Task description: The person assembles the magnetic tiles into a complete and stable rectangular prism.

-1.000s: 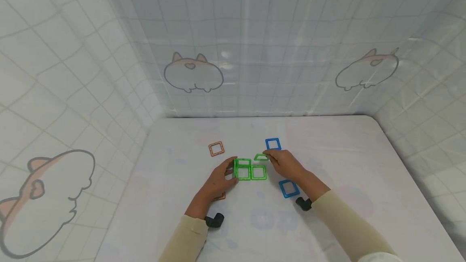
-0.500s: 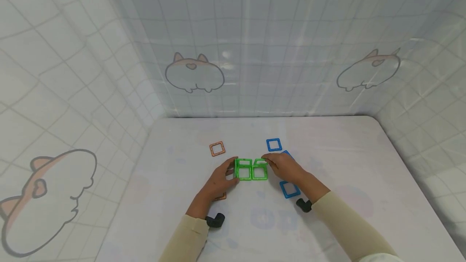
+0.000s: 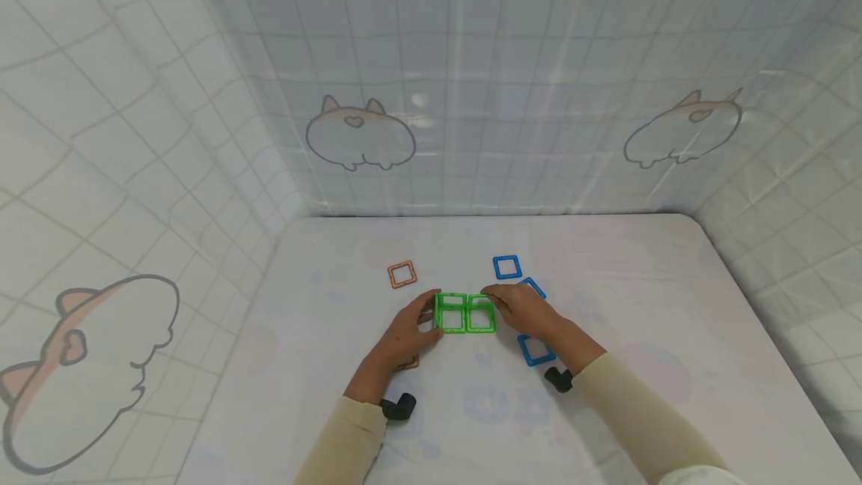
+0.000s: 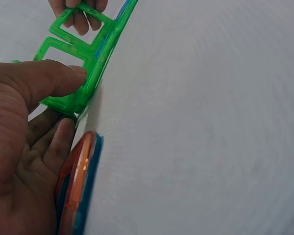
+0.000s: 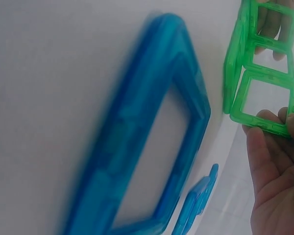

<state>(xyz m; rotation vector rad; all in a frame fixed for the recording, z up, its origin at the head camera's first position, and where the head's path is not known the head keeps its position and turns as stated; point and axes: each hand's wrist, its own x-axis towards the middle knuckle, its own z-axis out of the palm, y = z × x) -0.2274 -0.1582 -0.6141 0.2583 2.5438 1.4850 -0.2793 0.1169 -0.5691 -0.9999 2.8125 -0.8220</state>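
Observation:
Green square magnetic tiles form a small structure in the head view, two lying flat side by side with others upright along the left and back. My left hand grips the upright tile on the left side; the left wrist view shows its thumb over the green frame. My right hand pinches a green magnetic tile by its edge. That tile stands up at the back of the right flat one, next to the left back tile, its lower edge at the flat tile's frame.
An orange tile lies at the back left, and another orange tile is partly hidden under my left wrist. Blue tiles lie on the right: one at the back, one behind my right hand, one near my wrist.
My right hand has brought its green tile leftward and down to the right flat tile, where it now stands more upright. A blue tile behind that hand has come into view. My left hand stays put.

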